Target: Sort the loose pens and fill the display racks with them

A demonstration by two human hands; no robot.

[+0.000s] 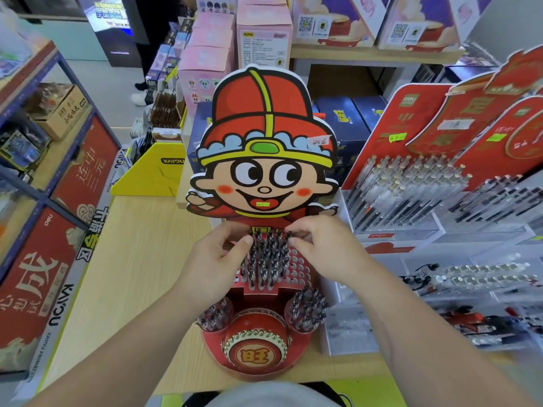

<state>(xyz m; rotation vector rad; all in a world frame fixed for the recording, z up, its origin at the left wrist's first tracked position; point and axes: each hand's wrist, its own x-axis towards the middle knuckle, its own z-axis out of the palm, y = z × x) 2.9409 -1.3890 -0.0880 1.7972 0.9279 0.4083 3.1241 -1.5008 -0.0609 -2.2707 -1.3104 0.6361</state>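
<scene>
A red cardboard display rack (296, 270) with a cartoon-boy backboard stands on the wooden table before me. Several dark-capped pens (266, 257) stand upright in its perforated tier, whose right side shows unfilled holes. Two round cups in front, the left cup (214, 314) and the right cup (307, 309), also hold pens. My left hand (219, 259) has its fingers curled at the pens on the tier's left side, thumb against one. At the back row, my right hand (318, 245) pinches the pen tops with its fingertips.
Clear acrylic racks (411, 198) of pens under red header cards stand to the right, with loose pens in trays (470, 277) below. A yellow box (152, 171) sits behind left. Red boxes (44, 277) line the left shelf. Bare wooden tabletop (141, 259) lies left of the rack.
</scene>
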